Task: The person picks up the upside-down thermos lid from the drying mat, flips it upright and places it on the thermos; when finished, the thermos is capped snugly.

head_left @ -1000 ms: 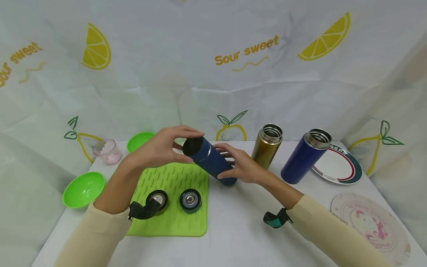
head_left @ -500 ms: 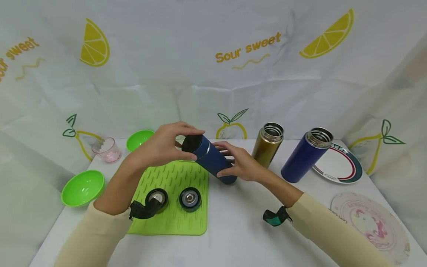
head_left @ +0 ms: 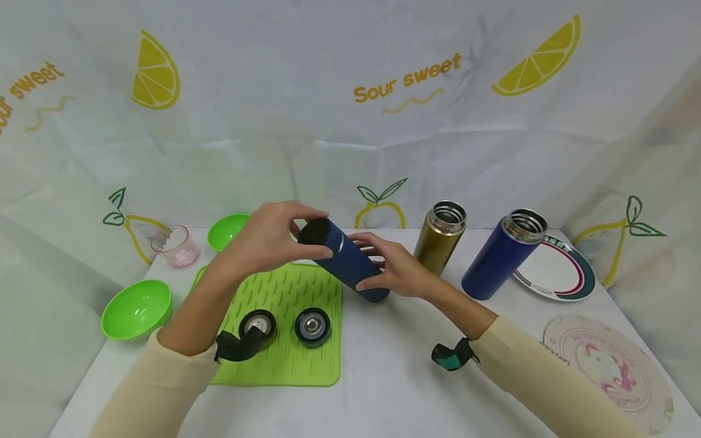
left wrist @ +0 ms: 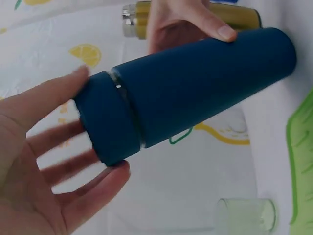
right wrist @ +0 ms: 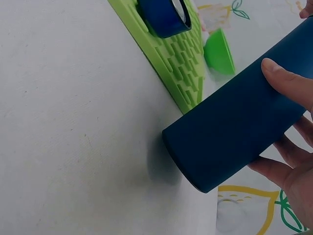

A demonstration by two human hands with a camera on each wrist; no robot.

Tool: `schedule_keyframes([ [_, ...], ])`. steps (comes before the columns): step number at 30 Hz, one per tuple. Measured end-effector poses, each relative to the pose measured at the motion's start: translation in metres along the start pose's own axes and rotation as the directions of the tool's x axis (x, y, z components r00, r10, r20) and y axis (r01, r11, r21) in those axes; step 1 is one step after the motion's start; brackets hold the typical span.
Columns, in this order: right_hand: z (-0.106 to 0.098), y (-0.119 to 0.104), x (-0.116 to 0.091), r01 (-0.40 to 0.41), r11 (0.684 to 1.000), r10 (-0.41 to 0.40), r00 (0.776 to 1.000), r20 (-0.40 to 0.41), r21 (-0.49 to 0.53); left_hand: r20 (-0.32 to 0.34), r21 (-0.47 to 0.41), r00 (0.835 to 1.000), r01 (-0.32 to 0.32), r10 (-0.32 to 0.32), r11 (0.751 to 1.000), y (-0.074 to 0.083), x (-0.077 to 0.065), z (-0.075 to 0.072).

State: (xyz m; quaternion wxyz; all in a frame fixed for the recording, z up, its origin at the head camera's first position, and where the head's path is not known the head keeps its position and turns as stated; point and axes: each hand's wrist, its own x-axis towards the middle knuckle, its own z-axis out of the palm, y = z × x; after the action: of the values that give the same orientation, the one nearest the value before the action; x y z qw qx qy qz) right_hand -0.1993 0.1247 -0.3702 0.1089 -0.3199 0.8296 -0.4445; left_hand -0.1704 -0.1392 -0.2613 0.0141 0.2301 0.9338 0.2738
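Note:
A dark blue thermos (head_left: 353, 267) leans to the left, its lid (left wrist: 110, 122) on top and a silver ring showing at the joint. My left hand (head_left: 271, 240) holds the lid by its sides, thumb on one side and fingers on the other. Around the lower body curls my right hand (head_left: 397, 267), with the thumb along the near side. In the right wrist view the base is low over the white table, and I cannot tell whether its edge touches. Two dark lids, one on the left (head_left: 258, 327) and one on the right (head_left: 313, 327), lie on a green mat (head_left: 296, 371).
Behind the right hand stand a gold thermos (head_left: 440, 237) and a purple-blue thermos (head_left: 501, 255), both lidless. Farther right are a rimmed plate (head_left: 553, 271) and a round pink mat (head_left: 608, 371). Green bowls (head_left: 137, 310) and a pinkish glass (head_left: 176, 246) are at the left.
My left hand has shifted its grip on the lid, the thumb reaching farther right across it. The thermos and my right hand stay nearly in place.

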Motion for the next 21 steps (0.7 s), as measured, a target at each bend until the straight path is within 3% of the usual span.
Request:
schedule_keyframes([
  [3,0.000,-0.001,0.000,-0.001,1.000,0.001,1.000,-0.001,0.002,0.064,-0.132,0.995,-0.072,0.081,0.989,-0.003,-0.003,-0.003],
  [5,0.001,0.000,0.000,0.001,1.000,-0.001,1.000,-0.003,0.005,0.074,-0.170,0.992,-0.083,0.097,0.982,-0.005,-0.004,-0.002],
  [7,0.003,0.000,0.001,0.008,1.000,-0.008,1.000,0.004,0.007,0.043,-0.133,0.997,-0.058,0.064,0.989,-0.006,-0.005,0.000],
  [11,0.005,0.001,0.002,0.017,1.000,-0.017,1.000,0.013,0.008,-0.060,0.034,0.997,0.042,-0.040,0.999,-0.004,-0.005,0.008],
  [13,0.005,0.001,0.001,0.013,1.000,-0.013,1.000,0.008,0.008,-0.082,0.071,0.995,0.056,-0.050,0.996,-0.003,-0.004,0.010],
  [15,0.004,0.002,0.001,0.009,1.000,-0.009,1.000,-0.001,0.010,-0.073,0.060,0.997,0.029,-0.024,0.998,-0.003,-0.003,0.010],
  [19,0.002,0.003,0.000,0.002,1.000,-0.002,1.000,-0.014,0.010,0.003,-0.075,0.998,-0.059,0.059,0.995,-0.006,-0.003,0.004],
  [21,0.000,0.003,-0.001,0.000,1.000,0.000,1.000,-0.022,0.009,0.019,-0.097,0.997,-0.074,0.076,0.992,-0.008,-0.002,0.003],
])
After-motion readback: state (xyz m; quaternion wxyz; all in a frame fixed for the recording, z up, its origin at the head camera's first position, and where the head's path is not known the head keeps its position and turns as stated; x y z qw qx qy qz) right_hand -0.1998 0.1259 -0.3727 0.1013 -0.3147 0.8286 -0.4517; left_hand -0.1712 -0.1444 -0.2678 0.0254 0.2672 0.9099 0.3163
